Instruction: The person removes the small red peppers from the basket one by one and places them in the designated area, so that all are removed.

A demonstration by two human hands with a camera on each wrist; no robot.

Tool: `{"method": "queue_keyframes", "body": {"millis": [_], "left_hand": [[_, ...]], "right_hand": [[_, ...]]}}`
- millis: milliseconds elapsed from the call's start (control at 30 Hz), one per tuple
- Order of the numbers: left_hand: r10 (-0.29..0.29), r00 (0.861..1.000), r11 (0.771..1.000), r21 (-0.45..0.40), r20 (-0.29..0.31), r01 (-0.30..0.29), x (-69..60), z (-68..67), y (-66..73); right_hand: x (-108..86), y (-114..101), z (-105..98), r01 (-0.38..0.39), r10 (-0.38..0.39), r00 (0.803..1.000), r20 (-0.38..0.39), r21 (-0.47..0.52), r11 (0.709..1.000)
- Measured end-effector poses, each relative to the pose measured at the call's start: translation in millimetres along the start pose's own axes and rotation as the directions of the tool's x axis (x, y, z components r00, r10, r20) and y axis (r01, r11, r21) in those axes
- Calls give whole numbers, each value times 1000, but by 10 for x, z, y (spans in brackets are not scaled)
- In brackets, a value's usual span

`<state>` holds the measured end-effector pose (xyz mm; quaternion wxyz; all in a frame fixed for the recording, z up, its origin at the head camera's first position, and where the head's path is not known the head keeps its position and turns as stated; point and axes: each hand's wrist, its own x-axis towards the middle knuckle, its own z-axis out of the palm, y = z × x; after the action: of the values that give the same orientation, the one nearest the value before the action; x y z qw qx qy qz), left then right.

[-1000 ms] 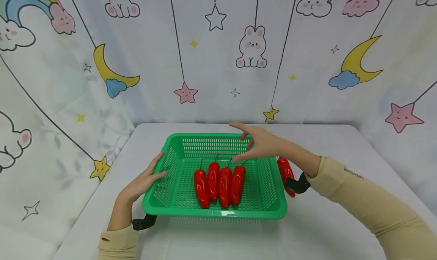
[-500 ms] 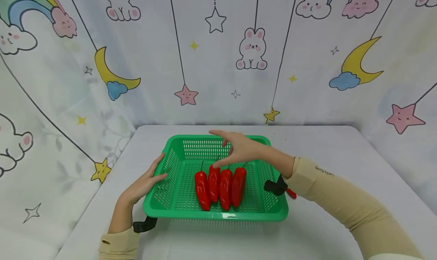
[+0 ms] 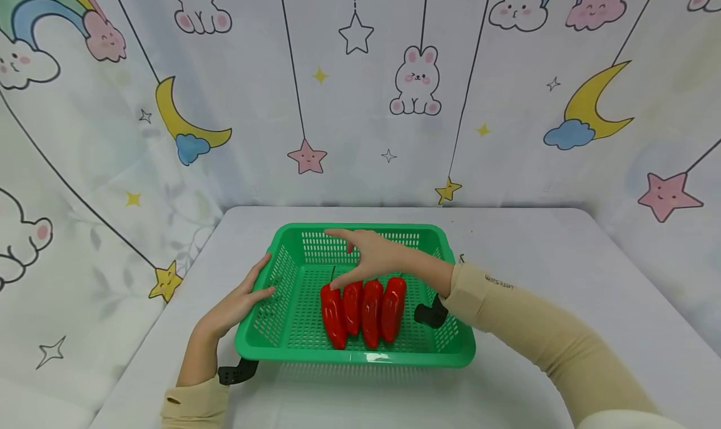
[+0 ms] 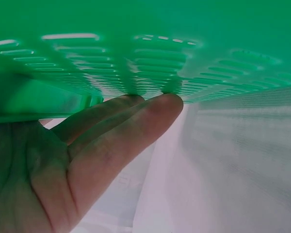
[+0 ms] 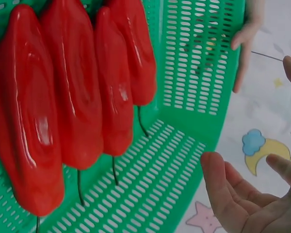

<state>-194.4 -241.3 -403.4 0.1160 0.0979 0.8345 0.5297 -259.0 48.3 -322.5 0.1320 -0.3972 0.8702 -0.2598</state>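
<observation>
A green plastic basket with slotted walls stands on the white table. Inside lie several red chili peppers side by side, the leftmost pepper slightly askew, stems toward the far wall. My left hand holds the basket's left side, thumb over the rim; from below, the left fingers touch the slotted plastic. Above the basket hovers my right hand, thumb and fingers spread, holding nothing. The right wrist view shows the right fingers apart from the peppers. In the head view that hand covers some stems.
Right of the basket, a thin dark stem shows past my right sleeve; the sleeve hides what lies below it. A patterned curtain hangs behind the table.
My right hand has moved left across the basket, fingers still spread. The right sleeve now hides the red pepper outside the basket. My left hand and the peppers inside have stayed put.
</observation>
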Motion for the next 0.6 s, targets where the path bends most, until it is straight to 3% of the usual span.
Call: {"method": "queue_keyframes", "body": {"millis": [600], "left_hand": [[-3,1000,1000,5,2,3,7,-2,0]], "right_hand": [[124,9,417,-21,37,993,115,-138,990]]}}
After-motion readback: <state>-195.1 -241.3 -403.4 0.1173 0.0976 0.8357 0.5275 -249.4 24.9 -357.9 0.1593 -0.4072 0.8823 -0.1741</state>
